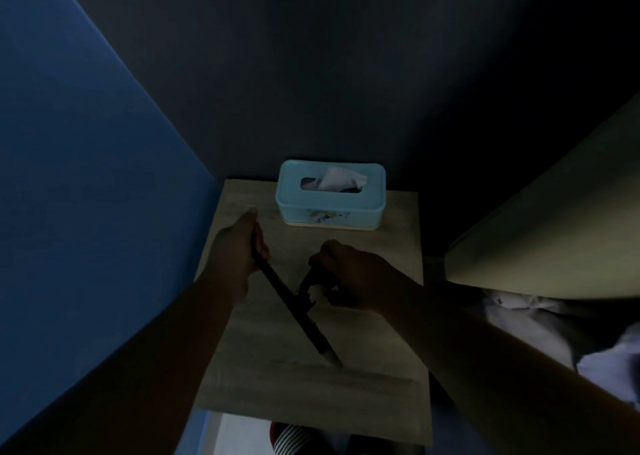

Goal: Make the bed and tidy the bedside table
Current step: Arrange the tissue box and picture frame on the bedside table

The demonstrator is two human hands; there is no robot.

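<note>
The scene is dim. A wooden bedside table [374, 385] fills the middle of the view. At its back stands a light blue tissue box [330, 205] with a white tissue sticking out of the slot. My left hand [239, 250] grips one end of a long dark object [298, 309] that slants down to the right, its pale tip touching the tabletop. My right hand [356, 274] is closed on a small dark part attached near the object's middle. What the dark object is I cannot tell.
A blue wall [86, 177] stands close on the left and a dark wall behind the table. The bed's mattress edge [554, 240] lies to the right, with rumpled white bedding [540, 330] below it. A striped item [294, 440] shows under the table's near edge.
</note>
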